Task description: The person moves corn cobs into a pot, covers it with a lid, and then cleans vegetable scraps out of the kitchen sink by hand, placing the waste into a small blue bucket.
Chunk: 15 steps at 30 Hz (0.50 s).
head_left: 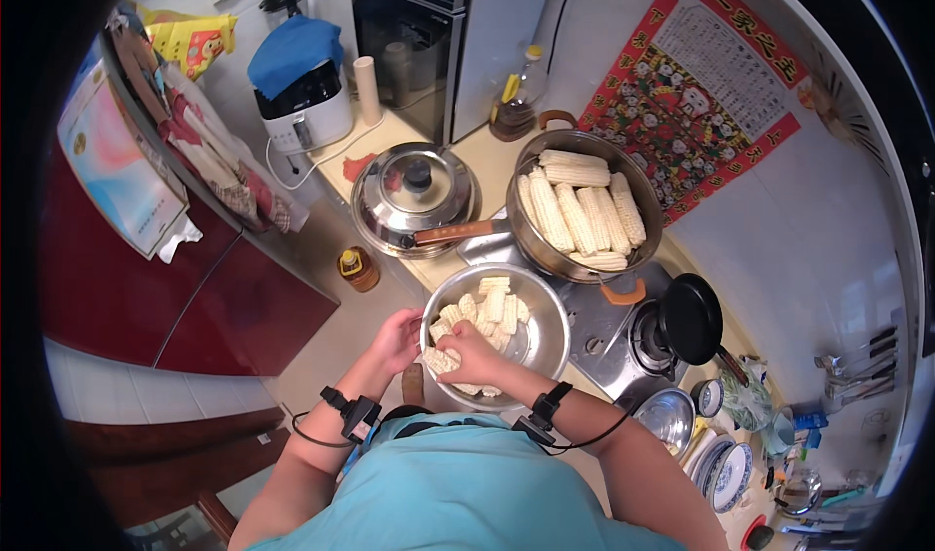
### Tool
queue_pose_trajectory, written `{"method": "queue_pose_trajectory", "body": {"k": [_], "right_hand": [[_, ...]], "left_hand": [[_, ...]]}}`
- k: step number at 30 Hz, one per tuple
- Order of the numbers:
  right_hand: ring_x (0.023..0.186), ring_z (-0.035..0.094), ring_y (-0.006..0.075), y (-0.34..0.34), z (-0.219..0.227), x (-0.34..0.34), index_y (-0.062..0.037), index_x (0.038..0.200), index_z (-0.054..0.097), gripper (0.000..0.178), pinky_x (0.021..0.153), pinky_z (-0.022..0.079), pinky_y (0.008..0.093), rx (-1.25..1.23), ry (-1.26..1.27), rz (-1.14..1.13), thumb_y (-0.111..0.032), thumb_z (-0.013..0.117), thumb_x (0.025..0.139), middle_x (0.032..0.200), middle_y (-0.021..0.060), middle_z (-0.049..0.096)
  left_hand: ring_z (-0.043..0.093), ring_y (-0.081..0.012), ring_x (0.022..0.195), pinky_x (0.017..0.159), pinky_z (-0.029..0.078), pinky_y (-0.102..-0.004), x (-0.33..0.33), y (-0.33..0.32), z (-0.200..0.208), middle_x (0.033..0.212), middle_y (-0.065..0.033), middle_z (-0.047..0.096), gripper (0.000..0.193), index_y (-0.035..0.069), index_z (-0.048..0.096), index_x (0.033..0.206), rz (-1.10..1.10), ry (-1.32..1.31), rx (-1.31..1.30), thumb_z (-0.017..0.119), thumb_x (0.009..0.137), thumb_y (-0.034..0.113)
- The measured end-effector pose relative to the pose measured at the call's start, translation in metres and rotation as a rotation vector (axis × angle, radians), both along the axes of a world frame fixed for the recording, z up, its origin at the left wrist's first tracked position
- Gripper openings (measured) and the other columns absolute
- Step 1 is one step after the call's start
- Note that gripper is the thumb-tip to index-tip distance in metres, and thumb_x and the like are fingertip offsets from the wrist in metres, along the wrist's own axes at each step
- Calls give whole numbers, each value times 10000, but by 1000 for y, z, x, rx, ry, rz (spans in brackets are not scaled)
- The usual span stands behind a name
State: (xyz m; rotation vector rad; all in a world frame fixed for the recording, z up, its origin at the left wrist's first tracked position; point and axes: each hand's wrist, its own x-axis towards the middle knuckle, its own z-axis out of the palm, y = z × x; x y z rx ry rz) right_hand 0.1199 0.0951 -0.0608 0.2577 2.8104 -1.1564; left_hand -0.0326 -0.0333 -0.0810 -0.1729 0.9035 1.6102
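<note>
Steel, round and shiny, the wide bowl holds short, knobbly, cream-coloured corn pieces, some hidden beneath my right hand, which pinches one corn chunk near the bowl's left rim. My left hand is at that rim, fingertips partly obscured; I cannot tell whether it grips.

Bowl glossy metal; corn pieces bumpy, matt.
</note>
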Motion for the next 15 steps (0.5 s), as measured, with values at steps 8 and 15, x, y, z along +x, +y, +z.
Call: {"method": "queue_pose_trajectory", "body": {"k": [8, 15], "right_hand": [[1055, 444, 339, 1, -3, 3, -101, 972, 570, 458, 942, 381, 381, -252, 225, 80, -239, 783, 591, 1132, 172, 402], [1085, 432, 309, 11, 16, -4, -75, 1046, 510, 519, 954, 362, 372, -359, 304, -78, -213, 784, 628, 1119, 149, 418]], "left_hand": [[582, -227, 921, 823, 488, -373, 4, 6, 12, 1014, -95, 612, 333, 20, 574, 1079, -38, 21, -26, 456, 869, 250], [584, -233, 932, 856, 483, -365, 2, 5, -9, 1009, -116, 613, 338, -6, 568, 1078, 4, 13, -13, 448, 878, 238]]}}
